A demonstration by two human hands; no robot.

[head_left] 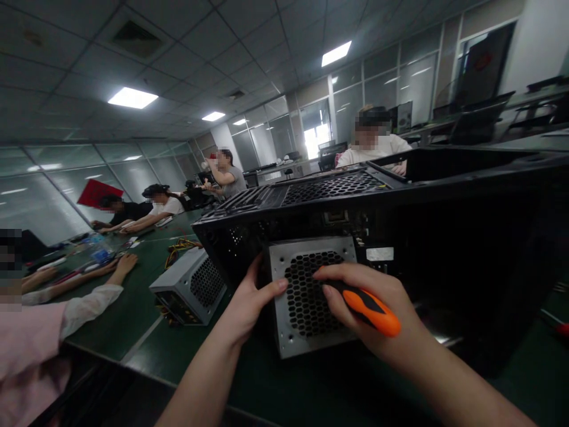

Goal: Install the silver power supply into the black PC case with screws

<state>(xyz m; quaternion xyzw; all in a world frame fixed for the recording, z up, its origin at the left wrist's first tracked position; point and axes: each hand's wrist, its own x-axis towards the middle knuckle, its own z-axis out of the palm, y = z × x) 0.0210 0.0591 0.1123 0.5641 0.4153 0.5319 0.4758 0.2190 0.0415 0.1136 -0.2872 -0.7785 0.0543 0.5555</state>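
Note:
A grey computer power supply [281, 332] with a honeycomb vent sits tilted at the near side of a black computer case [311, 204]. My left hand [249, 305] grips its left edge, thumb on the front plate and fingers hidden behind. In my right hand [371, 287] is a screwdriver [376, 311] with an orange and black handle, held in front of the vent. Its shaft and tip are hidden by the fingers, so I cannot tell whether it touches a screw. The case's near side is open and dark inside.
A second power supply [189, 284] with coloured cables [180, 249] stands left of the case on the green table [146, 350]. A co-worker's arm [98, 290] rests on the table at left. Other people sit farther back. A red-handled tool [562, 329] lies at the right edge.

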